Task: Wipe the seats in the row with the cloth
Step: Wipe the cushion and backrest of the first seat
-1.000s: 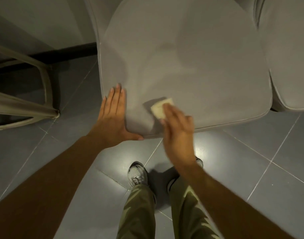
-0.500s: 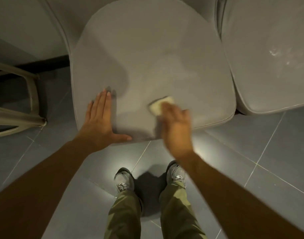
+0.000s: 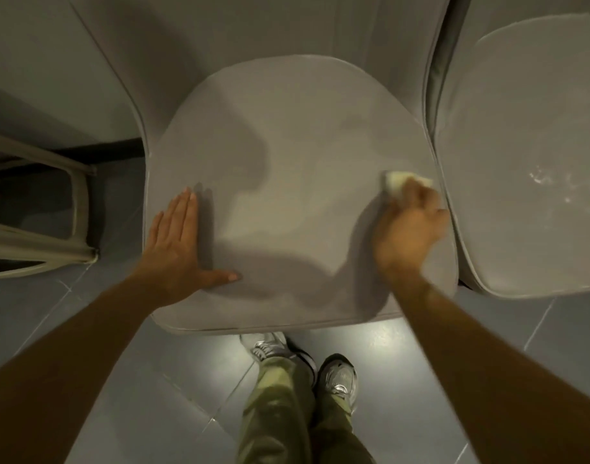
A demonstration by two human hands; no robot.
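A grey padded seat (image 3: 297, 169) fills the middle of the head view. My left hand (image 3: 176, 242) lies flat on its left front part, fingers straight, thumb spread toward the front edge. My right hand (image 3: 410, 229) presses a small pale yellow cloth (image 3: 400, 184) onto the seat's right side, close to the gap beside the neighbouring seat (image 3: 528, 162); its fingers curl over the cloth and hide most of it. The hand is motion-blurred. White specks mark the neighbouring seat at the right.
A beige chair frame (image 3: 52, 236) stands on the left, near the seat's left edge. Grey floor tiles (image 3: 193, 380) lie below, with my two shoes (image 3: 340, 376) and green trousers close to the seat's front edge. The seat's backrest (image 3: 286, 28) rises behind.
My right hand has swept the cloth from the seat's front middle to its right side. The view has shifted, so the seat sits lower and more centred. My left hand stays flat on the seat.
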